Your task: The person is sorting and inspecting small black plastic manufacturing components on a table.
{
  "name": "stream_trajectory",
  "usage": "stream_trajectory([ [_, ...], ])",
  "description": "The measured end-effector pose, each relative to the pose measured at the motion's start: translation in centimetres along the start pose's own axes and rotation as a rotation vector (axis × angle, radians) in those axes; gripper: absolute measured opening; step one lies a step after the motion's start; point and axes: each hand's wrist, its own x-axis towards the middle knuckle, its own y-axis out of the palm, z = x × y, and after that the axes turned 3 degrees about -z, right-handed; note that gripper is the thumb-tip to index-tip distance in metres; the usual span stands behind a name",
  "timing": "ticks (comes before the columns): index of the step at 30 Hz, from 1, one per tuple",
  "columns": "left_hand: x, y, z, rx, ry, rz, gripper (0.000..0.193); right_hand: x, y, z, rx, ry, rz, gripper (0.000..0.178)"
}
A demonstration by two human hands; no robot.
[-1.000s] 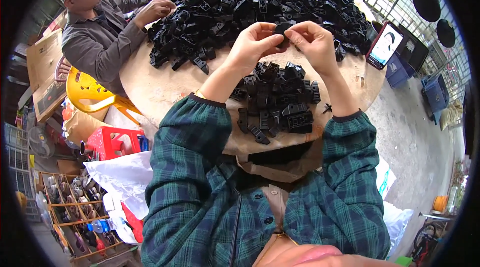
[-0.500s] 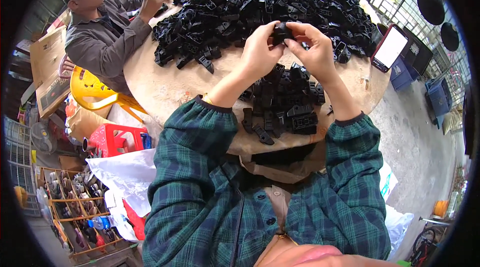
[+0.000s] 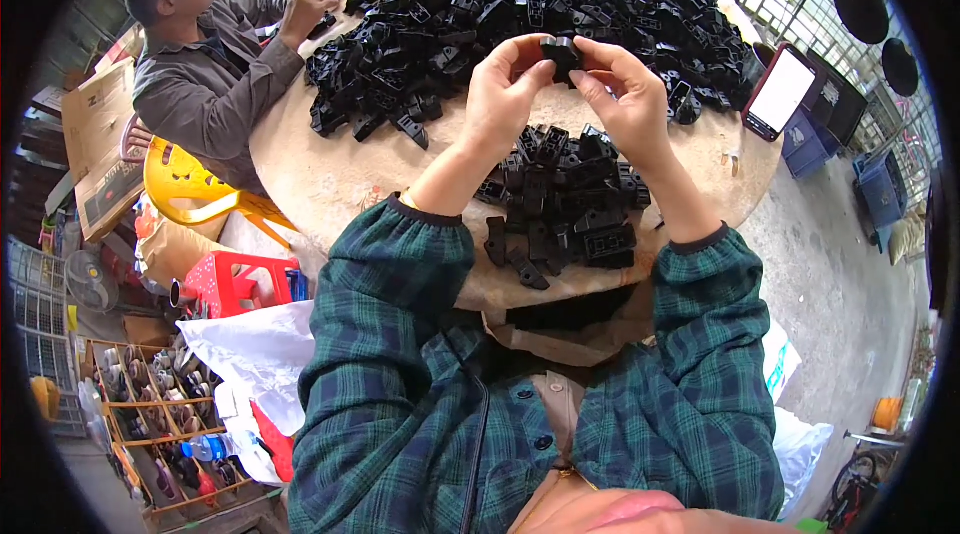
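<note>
Between the fingertips of both hands I hold a small black plastic part (image 3: 562,56), raised over the table. My left hand (image 3: 508,89) pinches it from the left with thumb and fingers. My right hand (image 3: 622,84) grips its other side the same way. Below my wrists, near the table's front edge, lies a smaller heap of black plastic parts (image 3: 570,204). Beyond my hands spreads a large pile of similar black plastic parts (image 3: 470,14). The fingers cover some of the held part, so its full shape cannot be made out.
The round table (image 3: 330,169) has a pale worn top. A phone with a lit screen (image 3: 782,92) leans at its right edge. Another person (image 3: 205,64) sits at the left, hands at the pile. A yellow chair (image 3: 180,184) and a red stool (image 3: 225,284) stand left.
The black part has been turned between my fingers and shows more above them. My left hand has shifted slightly left, its thumb now lying against the part.
</note>
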Motion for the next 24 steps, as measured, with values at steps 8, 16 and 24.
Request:
stream_trajectory([
  [8, -0.2, 0.2, 0.2, 0.164, 0.152, 0.007, 0.024, 0.0, 0.0, 1.0, -0.288, -0.259, -0.122, 0.031],
  [16, -0.6, 1.0, 0.0, -0.258, -0.067, -0.009, 0.025, 0.4, -0.6, 0.9, -0.472, -0.444, -0.024, 0.034],
  [24, -0.2, -0.4, -0.9, -0.244, -0.042, 0.051, 0.028, 0.0, 0.9, 1.3, -0.409, -0.364, -0.024, 0.057],
])
